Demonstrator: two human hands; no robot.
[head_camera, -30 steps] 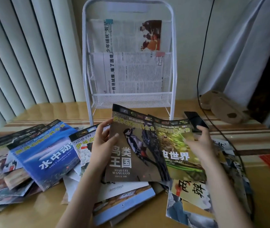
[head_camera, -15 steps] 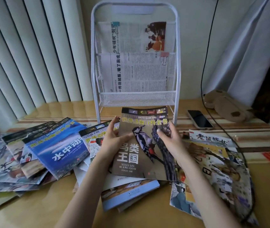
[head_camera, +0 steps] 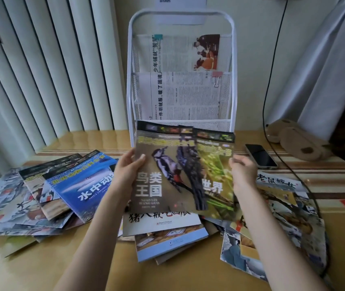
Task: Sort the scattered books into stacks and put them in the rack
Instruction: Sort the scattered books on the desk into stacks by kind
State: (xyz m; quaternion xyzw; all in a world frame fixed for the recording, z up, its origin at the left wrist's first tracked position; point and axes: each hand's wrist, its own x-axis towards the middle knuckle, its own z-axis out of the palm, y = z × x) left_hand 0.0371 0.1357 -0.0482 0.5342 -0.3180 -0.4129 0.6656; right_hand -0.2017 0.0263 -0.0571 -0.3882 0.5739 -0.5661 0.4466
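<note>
The sorting looks barely begun: the person holds two matching encyclopedia volumes fanned together above the worktop (head_camera: 41,259), the woodpecker book (head_camera: 163,171) in front and the green plant book (head_camera: 217,177) tucked behind it at 3 o'clock. The left hand (head_camera: 128,171) grips the woodpecker book's left edge with the thumb on the cover; the right hand (head_camera: 243,173) has its fingers curled round the plant book's right edge. Directly beyond, at 12 o'clock, stands the white wire rack (head_camera: 181,70), whose two upper pockets already carry clipped newspapers (head_camera: 180,95); the lowest mesh pocket seems free, though the held books hide most of it. Nearly everything remains loose: a blue aquatic-animals book (head_camera: 83,185) tops a spread heap at 9 o'clock, more books (head_camera: 167,238) lie under the hands, and picture books (head_camera: 283,223) sprawl at 4 o'clock. A phone (head_camera: 261,155) at 2 o'clock, a black cable (head_camera: 270,80) and a wooden object (head_camera: 295,141) beside the rack crowd its right side.
</note>
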